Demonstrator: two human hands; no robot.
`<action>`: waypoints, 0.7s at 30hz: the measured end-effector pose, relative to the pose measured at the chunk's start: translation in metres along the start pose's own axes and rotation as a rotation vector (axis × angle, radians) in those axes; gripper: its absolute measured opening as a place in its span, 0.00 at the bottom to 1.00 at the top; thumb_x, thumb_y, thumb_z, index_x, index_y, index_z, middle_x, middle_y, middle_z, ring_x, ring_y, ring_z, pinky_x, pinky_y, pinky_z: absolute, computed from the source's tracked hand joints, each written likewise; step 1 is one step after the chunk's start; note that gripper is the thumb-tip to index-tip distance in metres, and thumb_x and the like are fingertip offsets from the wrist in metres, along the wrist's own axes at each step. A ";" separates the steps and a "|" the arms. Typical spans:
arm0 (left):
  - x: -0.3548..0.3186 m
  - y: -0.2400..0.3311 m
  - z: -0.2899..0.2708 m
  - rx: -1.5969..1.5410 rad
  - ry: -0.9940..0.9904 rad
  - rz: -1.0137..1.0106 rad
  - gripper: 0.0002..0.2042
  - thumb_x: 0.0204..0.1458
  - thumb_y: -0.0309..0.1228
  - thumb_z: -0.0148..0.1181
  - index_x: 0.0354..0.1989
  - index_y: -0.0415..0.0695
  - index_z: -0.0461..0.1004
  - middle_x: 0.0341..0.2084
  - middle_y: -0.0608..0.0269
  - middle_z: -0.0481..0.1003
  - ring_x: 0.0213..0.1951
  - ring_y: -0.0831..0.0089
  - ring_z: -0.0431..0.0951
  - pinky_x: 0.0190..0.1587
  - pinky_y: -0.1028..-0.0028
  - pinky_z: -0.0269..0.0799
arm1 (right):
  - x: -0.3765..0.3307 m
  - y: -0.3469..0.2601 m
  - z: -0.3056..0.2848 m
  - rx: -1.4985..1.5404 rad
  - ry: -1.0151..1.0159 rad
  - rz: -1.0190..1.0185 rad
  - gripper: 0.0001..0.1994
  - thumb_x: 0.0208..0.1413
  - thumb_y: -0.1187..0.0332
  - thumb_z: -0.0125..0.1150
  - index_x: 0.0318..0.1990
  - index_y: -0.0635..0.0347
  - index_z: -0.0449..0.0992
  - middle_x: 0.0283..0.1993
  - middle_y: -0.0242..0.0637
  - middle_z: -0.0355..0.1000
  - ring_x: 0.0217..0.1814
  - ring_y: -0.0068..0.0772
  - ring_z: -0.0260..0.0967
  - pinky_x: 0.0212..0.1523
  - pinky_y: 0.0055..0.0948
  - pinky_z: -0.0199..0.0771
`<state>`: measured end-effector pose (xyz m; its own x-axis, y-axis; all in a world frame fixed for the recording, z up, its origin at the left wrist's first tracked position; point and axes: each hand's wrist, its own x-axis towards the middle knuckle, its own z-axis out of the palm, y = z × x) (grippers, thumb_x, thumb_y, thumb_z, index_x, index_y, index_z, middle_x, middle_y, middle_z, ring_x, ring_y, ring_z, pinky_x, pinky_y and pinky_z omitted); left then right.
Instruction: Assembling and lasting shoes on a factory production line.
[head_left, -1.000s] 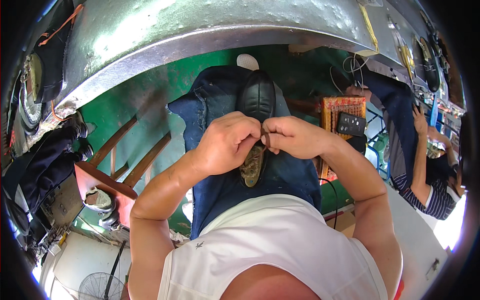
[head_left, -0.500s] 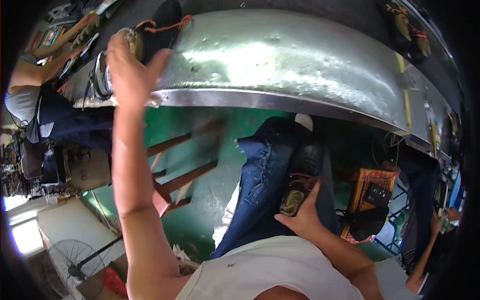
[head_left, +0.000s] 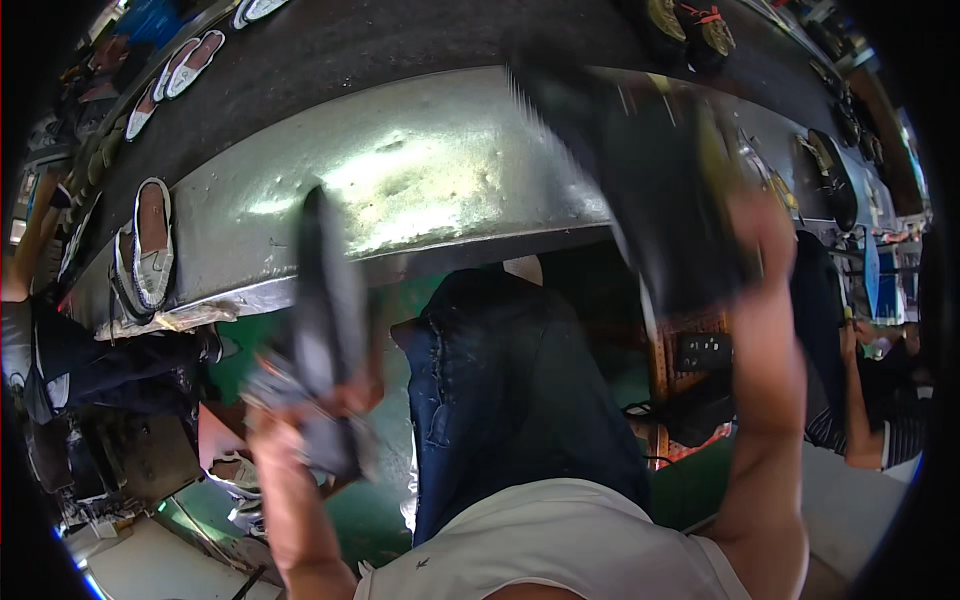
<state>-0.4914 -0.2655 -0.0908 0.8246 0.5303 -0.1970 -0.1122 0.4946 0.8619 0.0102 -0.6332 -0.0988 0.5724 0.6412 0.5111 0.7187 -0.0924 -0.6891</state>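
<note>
Above the left side of my lap, my left hand (head_left: 290,435) grips a black shoe (head_left: 330,300) by its heel end; the shoe stands toe up and is smeared by motion. My right hand (head_left: 765,235) is raised over the right part of the metal bench, its fingers blurred around the end of a second black shoe (head_left: 650,190). This shoe slants up and left toward the dark belt and looms large. Fine detail on both shoes is lost in the blur.
The dented metal bench (head_left: 420,160) runs before my knees, with the dark belt (head_left: 400,55) behind it. A white shoe (head_left: 152,245) stands on the bench's left end. Several white shoes (head_left: 195,65) and dark shoes (head_left: 708,35) sit on the belt. Co-workers flank me.
My right hand has lifted its shoe from my lap up over the bench. My left hand has come back from the bench's far left with a shoe. The view has swung left.
</note>
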 end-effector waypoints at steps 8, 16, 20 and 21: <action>-0.032 -0.147 0.156 0.080 0.095 -0.334 0.46 0.45 0.25 0.75 0.71 0.34 0.51 0.57 0.53 0.70 0.58 0.62 0.73 0.62 0.65 0.67 | 0.297 -0.006 0.097 -0.382 0.108 0.663 0.17 0.49 0.69 0.62 0.47 0.66 0.77 0.46 0.53 0.78 0.50 0.53 0.76 0.54 0.44 0.77; -0.030 -0.174 0.181 0.764 0.002 -0.169 0.52 0.50 0.32 0.73 0.72 0.27 0.37 0.64 0.34 0.58 0.67 0.45 0.62 0.68 0.61 0.60 | 0.101 -0.090 0.090 -0.564 -0.195 -0.148 0.13 0.65 0.56 0.56 0.41 0.56 0.79 0.30 0.40 0.76 0.36 0.33 0.77 0.41 0.38 0.77; -0.021 -0.154 0.166 1.095 -0.241 -0.191 0.52 0.52 0.37 0.70 0.72 0.27 0.36 0.63 0.27 0.59 0.65 0.37 0.64 0.65 0.58 0.65 | -0.073 -0.133 0.103 0.242 -1.185 1.070 0.31 0.71 0.49 0.45 0.21 0.64 0.75 0.19 0.37 0.73 0.15 0.29 0.70 0.22 0.27 0.71; -0.019 -0.142 0.164 1.110 -0.351 -0.335 0.51 0.52 0.37 0.70 0.73 0.30 0.37 0.63 0.29 0.60 0.61 0.37 0.68 0.62 0.58 0.68 | -0.099 -0.125 0.113 0.316 -1.121 1.224 0.27 0.70 0.51 0.48 0.24 0.63 0.76 0.20 0.37 0.74 0.15 0.29 0.69 0.21 0.28 0.70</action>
<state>-0.4005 -0.4590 -0.1329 0.8462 0.1885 -0.4984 0.5308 -0.3795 0.7578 -0.1810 -0.5994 -0.1215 0.0522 0.5131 -0.8568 -0.0841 -0.8526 -0.5157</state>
